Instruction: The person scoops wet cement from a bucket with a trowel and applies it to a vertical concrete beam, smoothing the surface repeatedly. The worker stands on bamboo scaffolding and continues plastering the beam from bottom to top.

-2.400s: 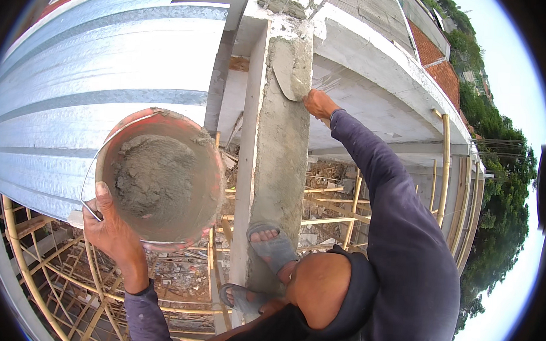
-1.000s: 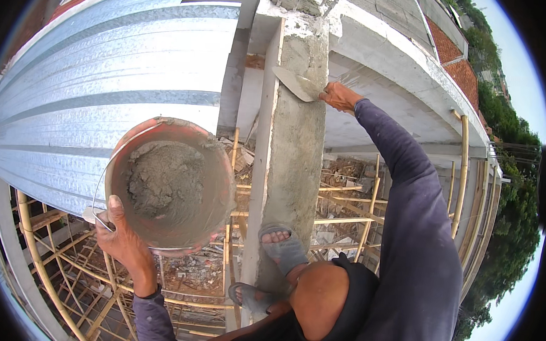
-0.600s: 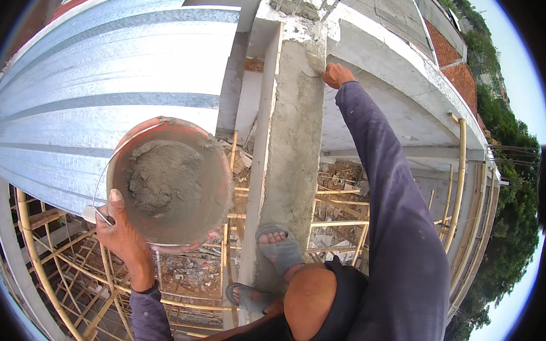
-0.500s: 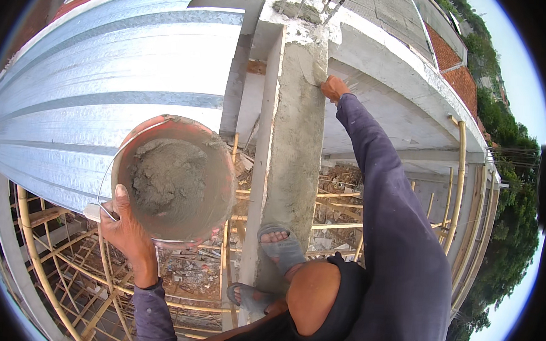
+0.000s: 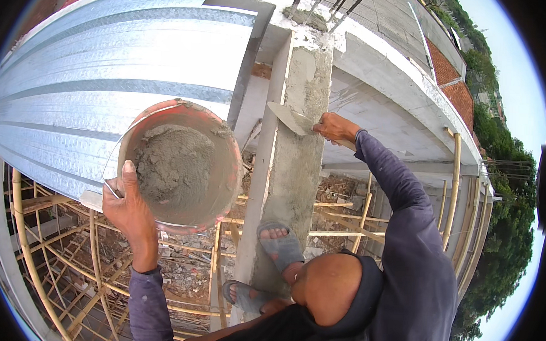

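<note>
My left hand [image 5: 131,210] is closed on the near left rim of a reddish bucket [image 5: 233,175], thumb inside the edge. Grey wet mortar [image 5: 176,160] lies heaped in the bucket, and its thin wire handle hangs at the left side. My right hand [image 5: 336,128] is closed round the handle of a trowel [image 5: 293,119]. The trowel's pointed blade lies across the top of a narrow concrete beam [image 5: 298,159], tip toward the left edge. Whether the blade touches the surface along its whole length I cannot tell. Damp mortar coats the beam's top.
My sandalled feet [image 5: 276,244] stand on the beam. Rebar rods [image 5: 335,5] stick up at its far end. Corrugated metal sheeting [image 5: 138,55] lies at the left. Far below, bamboo scaffolding [image 5: 68,265] crosses over rubble. A bamboo pole [image 5: 455,190] stands at the right.
My right hand has come nearer along the beam, and the trowel blade now shows across it. The bucket and my left hand have shifted slightly up in the view.
</note>
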Motion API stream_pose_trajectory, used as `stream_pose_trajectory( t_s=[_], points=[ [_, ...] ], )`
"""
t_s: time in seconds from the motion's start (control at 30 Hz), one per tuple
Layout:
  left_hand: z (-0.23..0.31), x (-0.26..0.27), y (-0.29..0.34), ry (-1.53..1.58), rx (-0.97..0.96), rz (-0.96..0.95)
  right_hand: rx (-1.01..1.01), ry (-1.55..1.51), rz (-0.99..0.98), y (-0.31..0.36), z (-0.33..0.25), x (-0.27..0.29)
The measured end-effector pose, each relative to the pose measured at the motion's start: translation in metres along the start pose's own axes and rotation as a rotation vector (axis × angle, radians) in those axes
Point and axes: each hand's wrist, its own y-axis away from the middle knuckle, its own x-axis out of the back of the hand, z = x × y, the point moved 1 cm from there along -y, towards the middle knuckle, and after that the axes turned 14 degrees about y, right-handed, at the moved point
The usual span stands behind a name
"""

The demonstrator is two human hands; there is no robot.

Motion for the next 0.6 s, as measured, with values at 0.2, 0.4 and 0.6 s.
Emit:
stream_pose_trajectory(
  t_s=[0.2, 0.4, 0.6],
  points=[
    [-0.004, 0.000, 0.004, -0.063, -0.012, -0.011, -0.199, -0.825, 0.255, -0.067, 0.090, -0.013],
    [-0.010, 0.018, -0.003, -0.192, 0.008, 0.010, -0.311, -0.731, 0.034, -0.038, 0.054, 0.009],
    [-0.001, -0.007, 0.002, -0.071, -0.005, -0.036, -0.336, -0.489, 0.422, -0.069, 0.138, -0.047]
  ],
)
